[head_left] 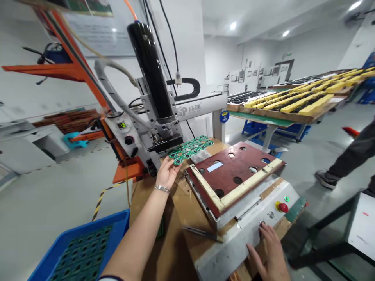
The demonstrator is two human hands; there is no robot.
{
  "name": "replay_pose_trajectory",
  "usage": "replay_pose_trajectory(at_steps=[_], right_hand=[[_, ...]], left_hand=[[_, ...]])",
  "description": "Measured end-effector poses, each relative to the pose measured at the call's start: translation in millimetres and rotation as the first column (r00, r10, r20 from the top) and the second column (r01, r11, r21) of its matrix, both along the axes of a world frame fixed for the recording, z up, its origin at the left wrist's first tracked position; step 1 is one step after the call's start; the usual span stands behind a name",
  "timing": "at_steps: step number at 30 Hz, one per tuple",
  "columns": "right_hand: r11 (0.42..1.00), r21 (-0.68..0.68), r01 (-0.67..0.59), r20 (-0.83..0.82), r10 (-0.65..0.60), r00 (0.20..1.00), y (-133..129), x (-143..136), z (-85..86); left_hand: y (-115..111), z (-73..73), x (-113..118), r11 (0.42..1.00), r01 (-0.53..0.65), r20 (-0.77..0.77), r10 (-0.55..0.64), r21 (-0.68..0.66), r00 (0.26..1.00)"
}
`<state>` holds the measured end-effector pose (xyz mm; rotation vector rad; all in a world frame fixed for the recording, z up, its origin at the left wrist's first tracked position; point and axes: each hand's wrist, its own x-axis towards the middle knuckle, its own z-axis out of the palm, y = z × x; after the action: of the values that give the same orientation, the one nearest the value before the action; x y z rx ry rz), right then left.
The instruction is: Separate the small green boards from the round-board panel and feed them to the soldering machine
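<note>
My left hand (167, 172), with a metal bracelet at the wrist, grips the near left corner of a green circuit board panel (191, 149). The panel lies beside the machine's black head (168, 143), behind the dark red fixture plate (243, 168). Round holes, a pale blue strip (215, 167) and cream edge bars (252, 187) show on that plate. My right hand (269, 253) rests open at the front of the grey control panel (225, 253), its fingertips at a round button (261, 223). To the right of it are a red emergency stop (283, 207) and a green-lit button (286, 199).
A pen-like tool (202, 233) lies in front of the fixture. At lower left, a blue bin (120, 226) holds several green boards. Yellow strips (293, 103) fill a table behind. A person's leg (351, 156) and a dark-framed stand (325, 234) are at right.
</note>
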<state>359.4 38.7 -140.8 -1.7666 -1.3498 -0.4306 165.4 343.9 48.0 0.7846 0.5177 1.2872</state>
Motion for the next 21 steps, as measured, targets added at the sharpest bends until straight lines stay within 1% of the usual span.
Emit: replay_pose_trajectory(at_steps=[7,15,21], right_hand=[[1.000,-0.007,-0.008,0.013,0.008,1.000,-0.4,3.1,-5.4],[1.000,0.011,0.003,-0.014,-0.003,1.000,0.5,-0.5,-0.9],[1.000,0.003,0.000,-0.001,0.000,1.000,0.3,1.2,-3.2]], left_hand=[[4.3,-1.2,3.1,1.000,-0.023,0.011,0.023,-0.016,1.000],[6.1,-1.9,3.1,0.997,-0.068,0.036,0.069,-0.030,0.997],[3.1,-1.6,0.3,0.998,-0.056,0.039,0.056,-0.013,0.998]])
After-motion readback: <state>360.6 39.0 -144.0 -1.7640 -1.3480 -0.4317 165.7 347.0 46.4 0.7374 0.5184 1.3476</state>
